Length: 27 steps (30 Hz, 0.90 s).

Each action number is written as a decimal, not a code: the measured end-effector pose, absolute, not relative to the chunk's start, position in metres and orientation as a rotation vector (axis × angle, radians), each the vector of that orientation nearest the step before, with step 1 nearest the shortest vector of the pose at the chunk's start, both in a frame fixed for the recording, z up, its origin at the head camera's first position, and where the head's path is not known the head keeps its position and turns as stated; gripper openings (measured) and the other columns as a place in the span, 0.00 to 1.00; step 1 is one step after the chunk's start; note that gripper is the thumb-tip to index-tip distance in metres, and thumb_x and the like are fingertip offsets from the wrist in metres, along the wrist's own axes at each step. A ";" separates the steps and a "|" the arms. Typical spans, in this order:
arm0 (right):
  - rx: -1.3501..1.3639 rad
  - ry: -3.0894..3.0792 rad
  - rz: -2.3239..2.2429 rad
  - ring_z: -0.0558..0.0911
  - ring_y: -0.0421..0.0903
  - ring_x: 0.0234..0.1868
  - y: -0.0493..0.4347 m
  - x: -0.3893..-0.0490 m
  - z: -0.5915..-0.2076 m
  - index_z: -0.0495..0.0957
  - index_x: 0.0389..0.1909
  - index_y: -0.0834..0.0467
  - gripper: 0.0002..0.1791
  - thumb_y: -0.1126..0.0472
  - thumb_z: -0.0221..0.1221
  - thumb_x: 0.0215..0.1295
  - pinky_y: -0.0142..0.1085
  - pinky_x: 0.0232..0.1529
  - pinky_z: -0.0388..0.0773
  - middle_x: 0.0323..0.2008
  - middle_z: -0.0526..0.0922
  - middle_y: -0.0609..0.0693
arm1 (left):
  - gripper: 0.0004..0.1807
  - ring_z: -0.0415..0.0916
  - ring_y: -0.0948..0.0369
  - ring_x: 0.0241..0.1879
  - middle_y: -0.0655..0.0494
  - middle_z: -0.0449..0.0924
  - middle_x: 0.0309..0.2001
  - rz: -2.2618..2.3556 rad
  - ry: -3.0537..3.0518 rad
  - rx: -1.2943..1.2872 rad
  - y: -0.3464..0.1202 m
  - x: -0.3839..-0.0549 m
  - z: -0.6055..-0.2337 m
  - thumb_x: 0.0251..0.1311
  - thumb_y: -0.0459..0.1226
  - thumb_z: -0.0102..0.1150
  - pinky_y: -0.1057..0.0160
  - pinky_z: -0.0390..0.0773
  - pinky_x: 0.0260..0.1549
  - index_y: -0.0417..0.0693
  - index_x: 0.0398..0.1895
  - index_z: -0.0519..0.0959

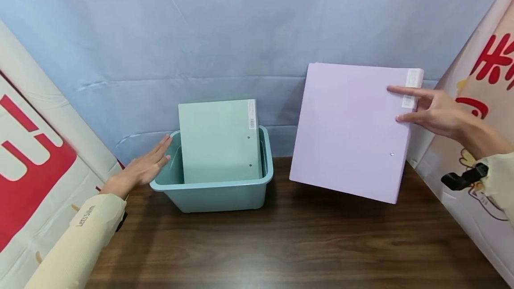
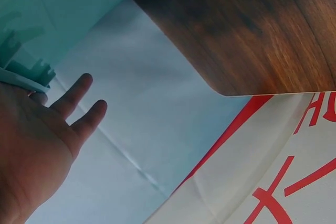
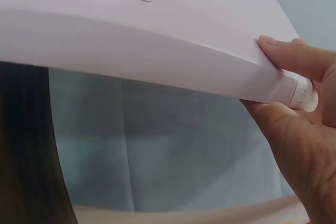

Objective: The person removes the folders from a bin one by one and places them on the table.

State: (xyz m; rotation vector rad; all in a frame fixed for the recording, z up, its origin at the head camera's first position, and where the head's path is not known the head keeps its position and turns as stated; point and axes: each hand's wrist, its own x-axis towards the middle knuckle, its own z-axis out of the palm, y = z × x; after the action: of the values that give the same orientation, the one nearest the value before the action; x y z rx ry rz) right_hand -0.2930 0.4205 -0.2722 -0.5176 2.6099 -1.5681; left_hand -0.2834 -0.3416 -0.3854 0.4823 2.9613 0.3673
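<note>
A purple binder (image 1: 349, 133) with a white label on its spine is held off the table by my right hand (image 1: 437, 113). That hand grips the spine edge, thumb and a finger on the front cover; the right wrist view shows the binder (image 3: 157, 45) tilted in its grasp. A green binder (image 1: 218, 142) stands upright in a teal plastic bin (image 1: 217, 197). My left hand (image 1: 144, 166) is at the bin's left rim with its fingers extended. In the left wrist view part of the left hand (image 2: 42, 145) touches the bin's edge.
The dark wooden table (image 1: 257, 244) lies under the bin. A light blue cloth (image 1: 249, 35) hangs behind. Printed cloths with red designs stand at the left (image 1: 36, 168) and right (image 1: 478, 115) sides.
</note>
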 end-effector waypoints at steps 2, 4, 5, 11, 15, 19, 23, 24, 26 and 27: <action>-0.543 2.601 -1.556 0.78 0.29 0.62 0.426 -0.293 -0.274 0.58 0.84 0.49 0.44 0.78 0.59 0.72 0.27 0.52 0.83 0.76 0.63 0.43 | 0.38 0.45 0.31 0.81 0.46 0.25 0.87 0.370 2.960 0.481 -0.341 -0.283 -0.385 0.87 0.51 0.30 0.20 0.59 0.64 0.53 0.88 0.29; -0.562 2.601 -1.534 0.79 0.30 0.62 0.431 -0.293 -0.276 0.58 0.85 0.50 0.44 0.78 0.58 0.72 0.28 0.52 0.84 0.75 0.64 0.42 | 0.38 0.45 0.31 0.81 0.46 0.26 0.87 0.370 2.960 0.478 -0.341 -0.282 -0.385 0.87 0.50 0.31 0.20 0.59 0.65 0.53 0.88 0.30; -0.567 2.593 -1.528 0.80 0.31 0.61 0.433 -0.294 -0.277 0.57 0.85 0.51 0.44 0.79 0.58 0.72 0.29 0.52 0.84 0.74 0.65 0.41 | 0.38 0.45 0.31 0.81 0.46 0.26 0.87 0.371 2.959 0.473 -0.340 -0.282 -0.384 0.87 0.51 0.31 0.20 0.58 0.65 0.53 0.88 0.30; -0.610 2.570 -1.477 0.84 0.34 0.58 0.448 -0.295 -0.289 0.57 0.85 0.54 0.45 0.82 0.56 0.71 0.34 0.50 0.86 0.73 0.65 0.41 | 0.38 0.45 0.31 0.81 0.46 0.26 0.87 0.362 2.957 0.468 -0.339 -0.282 -0.385 0.87 0.51 0.30 0.17 0.56 0.64 0.53 0.88 0.30; -0.625 2.622 -1.435 0.82 0.31 0.58 0.460 -0.292 -0.298 0.59 0.84 0.56 0.44 0.82 0.56 0.70 0.32 0.48 0.86 0.79 0.62 0.38 | 0.38 0.44 0.31 0.81 0.45 0.27 0.87 0.385 2.963 0.481 -0.339 -0.283 -0.384 0.87 0.50 0.31 0.20 0.58 0.65 0.52 0.88 0.30; -0.630 2.655 -1.420 0.79 0.28 0.56 0.471 -0.291 -0.308 0.62 0.82 0.58 0.42 0.82 0.58 0.69 0.30 0.44 0.86 0.76 0.67 0.27 | 0.38 0.44 0.31 0.81 0.46 0.27 0.87 0.412 2.962 0.480 -0.339 -0.282 -0.385 0.87 0.50 0.31 0.18 0.54 0.66 0.53 0.88 0.31; -0.738 2.559 -1.453 0.79 0.26 0.59 0.481 -0.294 -0.316 0.61 0.81 0.61 0.42 0.85 0.55 0.68 0.31 0.45 0.86 0.73 0.70 0.23 | 0.38 0.43 0.30 0.81 0.47 0.26 0.87 0.421 2.956 0.457 -0.339 -0.281 -0.386 0.87 0.51 0.30 0.13 0.46 0.64 0.55 0.88 0.30; -0.763 2.528 -1.455 0.80 0.27 0.59 0.483 -0.295 -0.318 0.60 0.81 0.62 0.42 0.86 0.54 0.68 0.33 0.46 0.87 0.73 0.70 0.23 | 0.38 0.43 0.30 0.81 0.47 0.25 0.87 0.423 2.954 0.451 -0.338 -0.281 -0.386 0.87 0.51 0.30 0.13 0.44 0.63 0.55 0.88 0.30; -0.780 2.501 -1.437 0.82 0.30 0.61 0.487 -0.296 -0.321 0.59 0.82 0.62 0.42 0.85 0.53 0.69 0.34 0.47 0.87 0.73 0.69 0.23 | 0.38 0.42 0.30 0.81 0.48 0.25 0.87 0.424 2.953 0.440 -0.338 -0.280 -0.386 0.87 0.52 0.30 0.12 0.42 0.62 0.56 0.88 0.29; -0.767 2.501 -1.423 0.83 0.30 0.59 0.488 -0.296 -0.323 0.59 0.82 0.62 0.41 0.84 0.54 0.69 0.35 0.47 0.88 0.73 0.69 0.23 | 0.38 0.42 0.30 0.81 0.48 0.24 0.87 0.425 2.951 0.432 -0.338 -0.281 -0.386 0.87 0.52 0.30 0.11 0.41 0.62 0.57 0.88 0.29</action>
State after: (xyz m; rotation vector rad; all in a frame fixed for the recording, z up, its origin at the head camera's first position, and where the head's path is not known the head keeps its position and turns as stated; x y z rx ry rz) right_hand -0.2961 0.4880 -0.3231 -0.7665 2.5008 -1.4234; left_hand -0.2806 -0.3375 -0.3856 0.4317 2.9509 0.4255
